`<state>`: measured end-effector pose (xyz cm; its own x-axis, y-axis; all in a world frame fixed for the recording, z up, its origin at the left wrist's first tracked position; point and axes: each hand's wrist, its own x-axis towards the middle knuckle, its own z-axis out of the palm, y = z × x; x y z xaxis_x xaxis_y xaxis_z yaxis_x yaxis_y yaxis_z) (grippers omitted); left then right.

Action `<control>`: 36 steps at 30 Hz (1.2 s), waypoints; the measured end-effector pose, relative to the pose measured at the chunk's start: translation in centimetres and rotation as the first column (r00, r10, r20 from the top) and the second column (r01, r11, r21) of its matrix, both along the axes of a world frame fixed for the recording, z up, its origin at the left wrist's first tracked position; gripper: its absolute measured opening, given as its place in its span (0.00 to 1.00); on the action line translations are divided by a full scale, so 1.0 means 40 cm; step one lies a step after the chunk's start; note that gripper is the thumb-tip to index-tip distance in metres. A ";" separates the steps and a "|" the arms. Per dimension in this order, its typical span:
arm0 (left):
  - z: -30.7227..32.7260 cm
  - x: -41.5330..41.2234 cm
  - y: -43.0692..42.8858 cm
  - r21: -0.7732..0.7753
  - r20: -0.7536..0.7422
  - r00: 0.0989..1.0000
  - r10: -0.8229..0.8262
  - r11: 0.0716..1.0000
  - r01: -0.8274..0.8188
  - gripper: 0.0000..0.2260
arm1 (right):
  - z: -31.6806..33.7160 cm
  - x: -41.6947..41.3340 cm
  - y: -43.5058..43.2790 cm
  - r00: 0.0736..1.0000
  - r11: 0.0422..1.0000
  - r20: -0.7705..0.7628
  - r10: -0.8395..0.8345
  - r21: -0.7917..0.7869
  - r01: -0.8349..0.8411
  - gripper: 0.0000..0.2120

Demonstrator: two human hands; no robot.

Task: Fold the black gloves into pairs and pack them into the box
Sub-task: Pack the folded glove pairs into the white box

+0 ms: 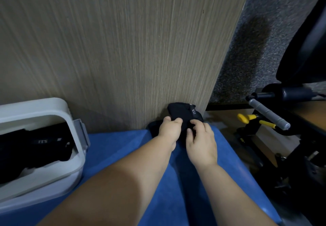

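1. A pale wood-grain table (123, 40) fills most of the view; grey speckled carpet (264, 31) and a black chair (308, 49) lie past its right edge
2. A blue cover (120, 146) spreads along the near side, under both bare forearms
3. A white box (35, 105) with rounded corners and a grey latch (81, 132) sits at the left, on the blue cover and against the table, its top open
4. Packed gloves (26, 148) lie inside the box as a dark, soft mass; a band on them carries small white characters (42, 141), too blurred to read for sure
5. A folded glove bundle (180, 112), matte black and rolled into a compact rounded wad, sits at the table's near right corner, well apart from the box
6. The right hand (202, 142) grips the bundle's near right side, its fingers (195, 123) bent and pinching the fabric
7. The left hand (168, 130) holds the bundle's left side, fingers curled over the top and thumb pressed into the cloth; the two hands are just beside each other
8. A grey ribbed bar (268, 113) and yellow-handled tools (247, 117) sit on dark equipment to the right
9. A cuff label (193, 111) on the bundle bears sideways white characters, three short strokes or letters, not clearly legible
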<state>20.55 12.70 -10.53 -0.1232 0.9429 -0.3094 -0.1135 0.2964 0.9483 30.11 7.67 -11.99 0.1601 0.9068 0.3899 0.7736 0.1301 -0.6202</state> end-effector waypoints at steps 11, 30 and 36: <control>0.068 -0.141 -0.103 0.115 0.029 0.998 0.054 0.992 -0.057 0.11 | 0.088 -0.097 -0.047 0.994 0.985 -0.106 0.000 0.173 0.018 0.15; 0.068 -0.519 -0.379 0.067 -0.058 0.989 -0.136 0.988 0.140 0.09 | 0.121 -0.341 -0.142 0.753 0.768 -0.575 0.322 -0.306 -0.562 0.26; 0.074 -0.633 -0.446 0.043 -0.033 0.984 -0.176 0.983 0.177 0.12 | 0.119 -0.457 -0.204 0.566 0.608 -0.774 0.283 -0.312 -0.730 0.21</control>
<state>-4.77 -5.16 -7.58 0.0380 0.9636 -0.2648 -0.0359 0.2661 0.9633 11.85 -0.48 -7.23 -0.4220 0.8861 -0.1916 0.1058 -0.1618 -0.9811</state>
